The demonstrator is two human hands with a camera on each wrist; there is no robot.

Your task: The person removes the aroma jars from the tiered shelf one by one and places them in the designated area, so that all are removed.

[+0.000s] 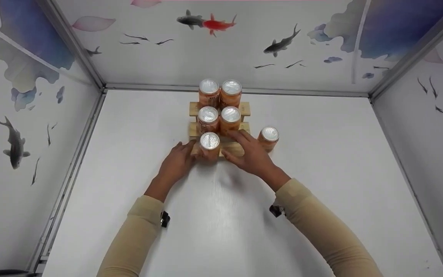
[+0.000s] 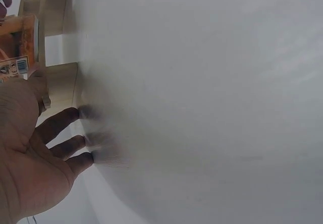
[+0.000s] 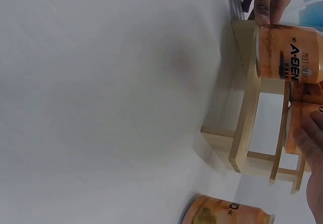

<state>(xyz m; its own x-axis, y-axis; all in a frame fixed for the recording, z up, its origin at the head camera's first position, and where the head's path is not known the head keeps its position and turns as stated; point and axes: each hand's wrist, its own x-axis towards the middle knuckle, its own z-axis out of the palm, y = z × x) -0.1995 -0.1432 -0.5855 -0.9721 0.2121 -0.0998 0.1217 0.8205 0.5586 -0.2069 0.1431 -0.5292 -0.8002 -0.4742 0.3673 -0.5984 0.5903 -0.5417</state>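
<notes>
A stepped wooden rack stands on the table with orange cans on its steps. One can sits alone at the left of the front step. At the rack's left end, my left hand holds the plank, thumb in front near this can; its lower fingers reach to the tabletop in the left wrist view. The right hand is over the front step's right half, thumb and fingers apart. Its fingers lie against the right can of the middle row. Another can stands on the table right of the rack.
Two more cans, a left one and a right one, stand on the back step near the back wall. Beside the middle right can is another can. Printed panels enclose the white table at the back and sides.
</notes>
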